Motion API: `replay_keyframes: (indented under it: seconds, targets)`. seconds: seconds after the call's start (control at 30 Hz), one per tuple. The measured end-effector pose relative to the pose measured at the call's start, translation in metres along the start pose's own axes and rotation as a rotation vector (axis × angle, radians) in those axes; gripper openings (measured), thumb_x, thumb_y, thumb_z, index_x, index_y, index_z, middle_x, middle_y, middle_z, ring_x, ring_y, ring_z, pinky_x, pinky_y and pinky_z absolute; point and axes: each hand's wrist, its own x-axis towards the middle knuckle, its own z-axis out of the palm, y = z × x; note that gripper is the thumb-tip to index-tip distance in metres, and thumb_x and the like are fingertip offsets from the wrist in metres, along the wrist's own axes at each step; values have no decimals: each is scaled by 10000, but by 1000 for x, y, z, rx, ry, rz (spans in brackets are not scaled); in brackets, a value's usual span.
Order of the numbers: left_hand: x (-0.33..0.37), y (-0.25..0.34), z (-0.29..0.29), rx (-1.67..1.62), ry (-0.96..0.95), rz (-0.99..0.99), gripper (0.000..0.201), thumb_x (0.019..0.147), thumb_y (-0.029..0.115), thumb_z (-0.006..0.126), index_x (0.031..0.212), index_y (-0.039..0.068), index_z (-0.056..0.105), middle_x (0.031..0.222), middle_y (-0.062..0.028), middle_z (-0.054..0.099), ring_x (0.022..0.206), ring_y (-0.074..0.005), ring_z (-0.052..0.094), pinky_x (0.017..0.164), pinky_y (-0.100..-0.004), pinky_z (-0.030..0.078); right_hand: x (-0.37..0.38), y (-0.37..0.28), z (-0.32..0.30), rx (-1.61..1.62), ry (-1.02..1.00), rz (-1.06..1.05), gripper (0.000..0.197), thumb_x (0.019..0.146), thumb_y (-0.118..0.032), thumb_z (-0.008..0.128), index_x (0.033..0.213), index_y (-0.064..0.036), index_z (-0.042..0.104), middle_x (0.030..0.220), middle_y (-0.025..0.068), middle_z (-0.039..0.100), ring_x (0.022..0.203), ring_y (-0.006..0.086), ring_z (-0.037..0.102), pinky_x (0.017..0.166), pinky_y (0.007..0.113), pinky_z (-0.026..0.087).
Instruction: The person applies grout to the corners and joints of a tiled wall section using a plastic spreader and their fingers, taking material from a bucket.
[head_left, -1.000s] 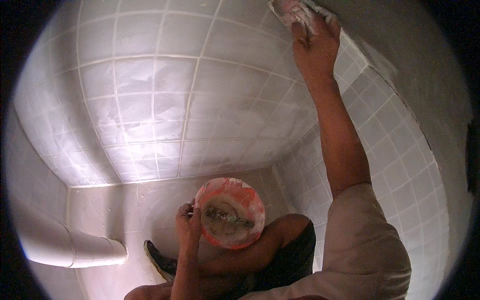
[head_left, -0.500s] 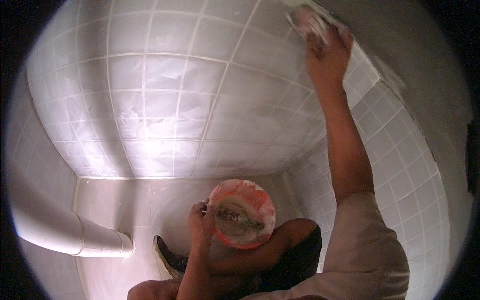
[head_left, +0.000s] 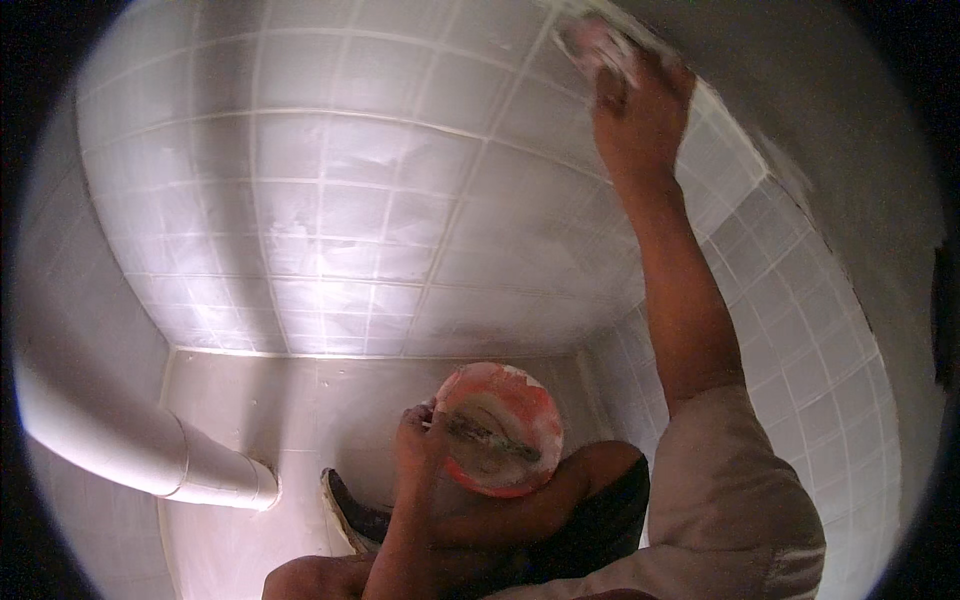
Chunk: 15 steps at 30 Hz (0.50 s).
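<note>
My right hand (head_left: 645, 115) is raised at the upper right, fingers closed around a flat pinkish-white pad (head_left: 597, 45) smeared with pale paste. Blur hides whether the pad is a sponge or a float. It is against the tiled wall (head_left: 380, 150), close to the top edge of the tiling. Low in the middle, my left hand (head_left: 418, 432) grips the left rim of a round orange bowl (head_left: 540, 400) streaked with white. Greyish wet paste (head_left: 490, 445) lies in the bowl, which is held near my bent leg.
A thick white pipe (head_left: 140, 450) runs along the left side and meets the floor. Another tiled wall (head_left: 790, 270) stands on the right. My shoe (head_left: 350, 515) rests on the pale floor (head_left: 220, 420). Whitish haze and pale joint lines cover the tiles.
My right hand with the pad has moved a little left along the top of the wall. The view has shifted slightly, and the bowl and left hand appear farther right.
</note>
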Motion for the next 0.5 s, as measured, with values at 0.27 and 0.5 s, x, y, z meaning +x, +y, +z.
replay_keyframes:
  seconds: [0.27,0.5]
  targets:
    - [-8,10,0,-97,36,107,393,915,297,629,1123,-34,667,1021,-206,642,915,-358,649,824,-411,500,9,-9,4,-23,66,-66,324,854,-147,656,1162,-51,634,1080,170,645,1045,379,540,937,504,405]
    - [-3,0,8,5,75,144,409,924,300,621,1124,-54,663,1048,-226,642,926,-351,651,843,-421,498,41,-39,17,-18,70,-99,336,837,-118,653,1169,-65,634,1073,154,666,1024,379,549,927,487,401]
